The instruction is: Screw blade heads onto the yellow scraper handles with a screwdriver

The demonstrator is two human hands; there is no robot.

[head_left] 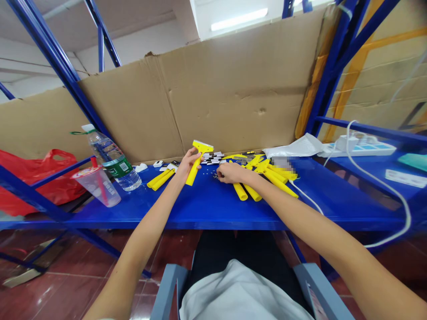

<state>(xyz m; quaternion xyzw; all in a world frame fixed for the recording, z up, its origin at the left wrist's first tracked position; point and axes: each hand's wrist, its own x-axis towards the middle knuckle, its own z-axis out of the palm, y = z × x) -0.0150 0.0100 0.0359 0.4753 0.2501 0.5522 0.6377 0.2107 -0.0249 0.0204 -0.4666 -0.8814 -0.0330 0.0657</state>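
Observation:
My left hand (pixel 187 165) is closed round the handle of a yellow scraper (pixel 196 165), its wide head pointing up and away from me. To the right, my right hand (pixel 227 172) is low over the blue table with its fingers bunched together at some small metal pieces (pixel 215 176), perhaps screws. What is between those fingertips is hidden. Behind both hands lie several small black-and-white packets (pixel 213 157). A pile of yellow scrapers (pixel 263 166) sits beneath and beyond my right forearm. Two more yellow scrapers (pixel 162 178) lie left of my left hand.
On the left stand a water bottle (pixel 115 162), a plastic cup (pixel 100 184) with a red straw and a red bag (pixel 40 182). A power strip (pixel 363 149) with a white cable (pixel 400 195) is at right. Cardboard (pixel 240 89) walls off the back.

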